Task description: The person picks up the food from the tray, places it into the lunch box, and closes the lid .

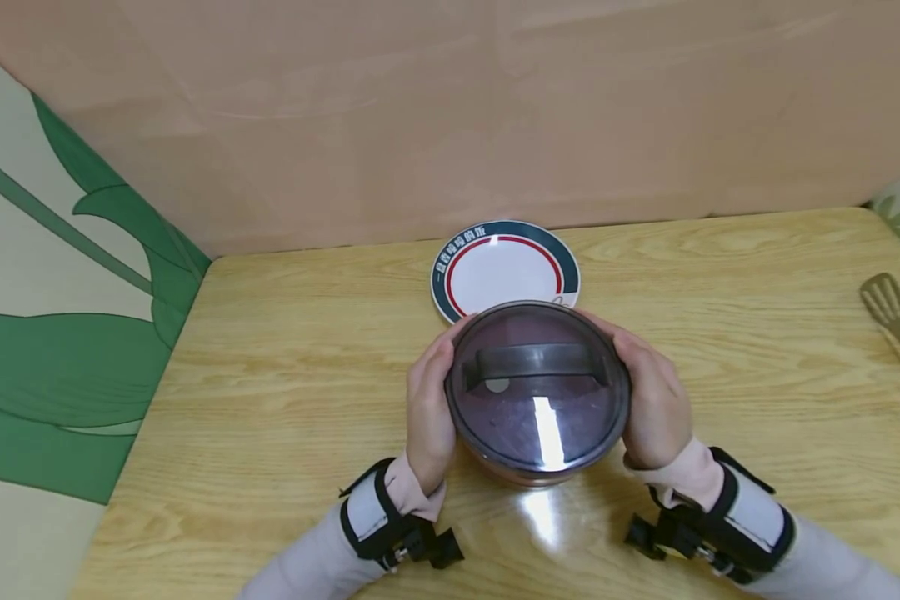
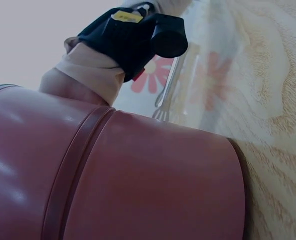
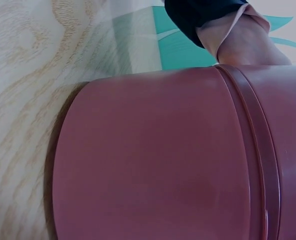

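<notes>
A round reddish-pink canister [image 2: 173,175] with a see-through purplish lid [image 1: 495,425] is between my hands. A dark bar handle [image 1: 536,361] spans the lid. My left hand [image 1: 429,417] grips the canister's left side, and my right hand [image 1: 656,408] holds it from the right. Most fingers are hidden behind its wall. In both wrist views a raised band rings the body, and its base is at the wooden table [image 1: 307,375] with a narrow shadow along it. What is inside cannot be made out through the lid.
Just behind the canister lies a white plate [image 1: 502,271] with a dark blue rim and red ring, partly covered by the lid's edge. A slotted turner [image 1: 887,302] lies at the table's right edge. A pinkish-brown sheet [image 1: 450,117] hangs along the back.
</notes>
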`<state>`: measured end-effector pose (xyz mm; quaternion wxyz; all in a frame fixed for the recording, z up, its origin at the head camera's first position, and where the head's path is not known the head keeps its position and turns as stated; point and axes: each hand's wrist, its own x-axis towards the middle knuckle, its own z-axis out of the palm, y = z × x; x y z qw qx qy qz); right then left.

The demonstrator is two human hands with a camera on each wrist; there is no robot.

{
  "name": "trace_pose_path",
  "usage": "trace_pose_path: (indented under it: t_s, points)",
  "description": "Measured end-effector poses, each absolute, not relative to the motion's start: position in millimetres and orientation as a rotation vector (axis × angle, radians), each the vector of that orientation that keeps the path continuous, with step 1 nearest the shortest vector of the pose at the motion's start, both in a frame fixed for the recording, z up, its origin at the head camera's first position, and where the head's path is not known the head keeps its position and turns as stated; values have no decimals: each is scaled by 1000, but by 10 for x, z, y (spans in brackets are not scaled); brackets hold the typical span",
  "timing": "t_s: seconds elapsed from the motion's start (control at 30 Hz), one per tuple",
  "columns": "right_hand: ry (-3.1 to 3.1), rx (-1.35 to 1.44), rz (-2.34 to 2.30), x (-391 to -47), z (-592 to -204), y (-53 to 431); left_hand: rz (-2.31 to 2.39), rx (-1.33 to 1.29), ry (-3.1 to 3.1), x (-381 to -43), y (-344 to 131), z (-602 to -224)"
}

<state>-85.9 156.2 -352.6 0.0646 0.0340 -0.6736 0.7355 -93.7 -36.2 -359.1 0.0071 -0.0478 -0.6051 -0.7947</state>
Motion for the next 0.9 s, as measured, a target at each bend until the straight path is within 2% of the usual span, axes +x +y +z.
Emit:
trace_pose_path:
  t_s: [0.53,0.9]
  points:
    - [-1999,9,2261,-850,-3517,1522,-2528,-124,-1880,-932,-344,-3586]
    - [-2109,129,2251,-870,-3500,1604,-2430,-188,-2096,-939,-451,-3570]
